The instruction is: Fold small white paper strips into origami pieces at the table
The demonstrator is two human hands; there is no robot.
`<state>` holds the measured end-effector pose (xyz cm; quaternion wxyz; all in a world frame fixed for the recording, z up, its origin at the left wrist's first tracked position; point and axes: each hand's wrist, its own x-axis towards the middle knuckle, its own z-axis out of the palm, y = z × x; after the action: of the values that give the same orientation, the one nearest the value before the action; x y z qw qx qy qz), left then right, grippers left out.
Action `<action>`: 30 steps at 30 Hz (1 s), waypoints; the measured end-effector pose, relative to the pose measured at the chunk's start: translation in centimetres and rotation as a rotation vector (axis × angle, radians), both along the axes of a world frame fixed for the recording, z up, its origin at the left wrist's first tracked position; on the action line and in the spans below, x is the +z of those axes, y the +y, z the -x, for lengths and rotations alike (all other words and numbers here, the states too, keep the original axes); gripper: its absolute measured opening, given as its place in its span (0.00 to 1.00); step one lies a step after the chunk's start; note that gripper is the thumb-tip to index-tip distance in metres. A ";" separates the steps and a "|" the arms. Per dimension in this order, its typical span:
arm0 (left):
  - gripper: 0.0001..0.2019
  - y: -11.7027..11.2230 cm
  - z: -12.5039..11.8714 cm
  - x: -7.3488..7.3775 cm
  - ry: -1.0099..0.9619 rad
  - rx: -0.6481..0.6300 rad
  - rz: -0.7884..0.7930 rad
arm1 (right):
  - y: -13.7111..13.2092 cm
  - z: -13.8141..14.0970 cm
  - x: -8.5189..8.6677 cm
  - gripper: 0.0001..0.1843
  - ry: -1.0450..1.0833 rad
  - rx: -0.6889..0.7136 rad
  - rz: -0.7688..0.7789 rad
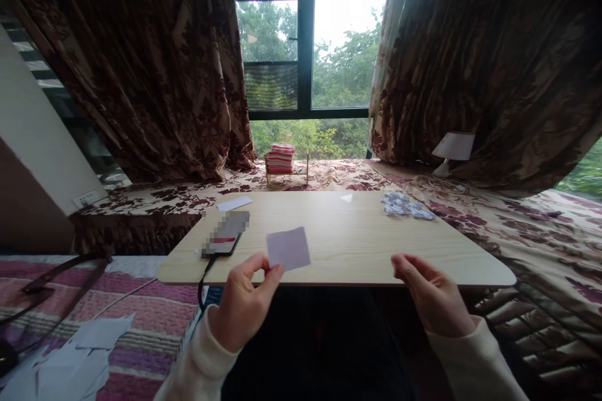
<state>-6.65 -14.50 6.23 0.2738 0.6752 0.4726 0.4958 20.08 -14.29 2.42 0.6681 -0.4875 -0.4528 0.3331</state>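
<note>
My left hand (pixel 244 304) pinches the lower left corner of a small pale square of paper (pixel 288 248) and holds it up over the near edge of a light wooden lap table (pixel 357 244). My right hand (pixel 430 294) rests at the table's near right edge with loosely curled fingers, and nothing shows in it. A heap of small folded paper pieces (pixel 407 205) lies at the far right of the table. A phone (pixel 226 233) with a cable lies at the left of the table.
A white slip of paper (pixel 234 203) and a tiny scrap (pixel 347 198) lie at the table's far edge. Loose white sheets (pixel 75 357) lie on the striped bedding at the lower left. A small wooden rack with striped cloth (pixel 282 160), a lamp (pixel 452 150) and heavy curtains stand by the window.
</note>
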 end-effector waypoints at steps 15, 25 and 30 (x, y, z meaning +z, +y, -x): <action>0.10 -1.6 -2.6 0.4 0.051 -0.245 0.136 | -0.8 6.8 2.4 0.16 -0.059 0.351 -0.053; 0.08 -1.7 -2.8 0.8 0.046 -0.262 0.103 | -0.8 6.7 2.2 0.18 0.019 0.403 0.045; 0.09 -1.2 -3.1 0.7 -0.047 -0.276 0.173 | -1.1 6.8 2.0 0.14 0.019 0.424 0.033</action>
<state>-3.57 -15.73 6.97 0.4076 0.6957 0.4098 0.4266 13.28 -15.38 4.47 0.5793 -0.3890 -0.5336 0.4780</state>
